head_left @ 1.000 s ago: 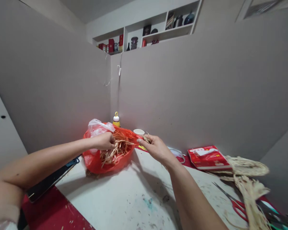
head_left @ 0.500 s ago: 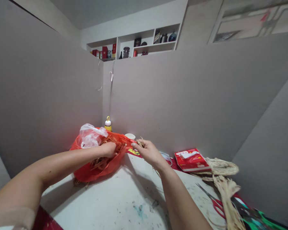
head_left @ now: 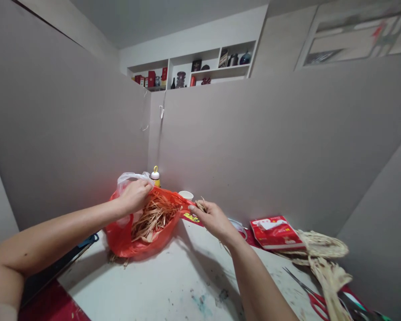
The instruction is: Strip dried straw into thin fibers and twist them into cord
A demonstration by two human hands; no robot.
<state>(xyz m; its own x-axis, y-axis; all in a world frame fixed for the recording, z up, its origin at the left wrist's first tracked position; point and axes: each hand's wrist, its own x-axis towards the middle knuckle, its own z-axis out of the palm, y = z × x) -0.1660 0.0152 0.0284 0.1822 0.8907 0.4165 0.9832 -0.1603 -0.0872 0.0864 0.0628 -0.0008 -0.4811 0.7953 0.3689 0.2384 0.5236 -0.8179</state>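
A red plastic bag (head_left: 120, 236) full of dry straw strips (head_left: 152, 216) stands on the white table (head_left: 173, 285) near the corner. My left hand (head_left: 133, 196) is closed on the bag's far rim, lifted above the straw. My right hand (head_left: 210, 217) pinches the bag's right rim and also holds a few straw strips. A white plastic bag (head_left: 128, 178) sits at the red bag's back edge, behind my left hand.
A yellow bottle (head_left: 155, 175) and a white cup (head_left: 186, 195) stand by the wall. A red packet (head_left: 276, 232), a woven straw piece (head_left: 324, 245), loose straw (head_left: 330, 285) and red scissors (head_left: 312, 298) lie right. A dark tablet (head_left: 53, 267) lies left.
My left hand has come up out of the straw and now grips the bag's rim. My right hand stays on the right rim. The camera has shifted slightly.
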